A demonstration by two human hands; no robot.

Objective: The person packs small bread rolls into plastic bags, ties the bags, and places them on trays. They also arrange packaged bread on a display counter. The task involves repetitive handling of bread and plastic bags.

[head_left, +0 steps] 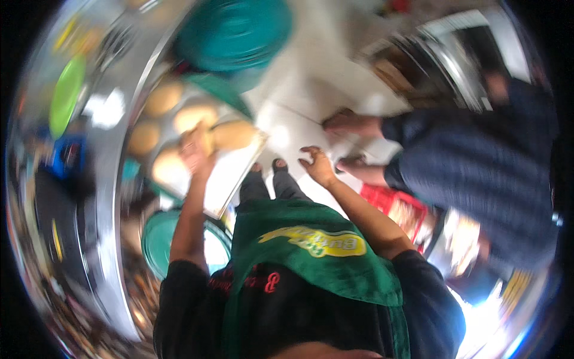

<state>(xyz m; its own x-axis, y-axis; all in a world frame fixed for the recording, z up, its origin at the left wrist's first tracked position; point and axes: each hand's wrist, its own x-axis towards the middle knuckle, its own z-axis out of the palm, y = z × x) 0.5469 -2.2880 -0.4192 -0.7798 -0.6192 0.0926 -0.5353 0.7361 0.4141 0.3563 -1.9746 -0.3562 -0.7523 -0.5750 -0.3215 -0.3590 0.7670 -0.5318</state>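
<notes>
My left hand (196, 154) is over a pale tray (230, 176) of round, golden bread buns, among them one bun (233, 136) to its right and another bun (196, 117) just beyond its fingers. The hand touches or hovers over the buns, and blur hides whether its fingers grip one. Away from the tray, above the floor, my right hand (318, 164) has its fingers apart and slightly bent, with nothing in it.
A steel counter (122, 197) runs along the left, with a lime-green oval item (67, 96) on it. Teal tubs (233, 33) stand beyond the tray; a green round lid (160, 242) is nearer. At right are another person (472, 161) in dark clothes and a red crate (388, 206).
</notes>
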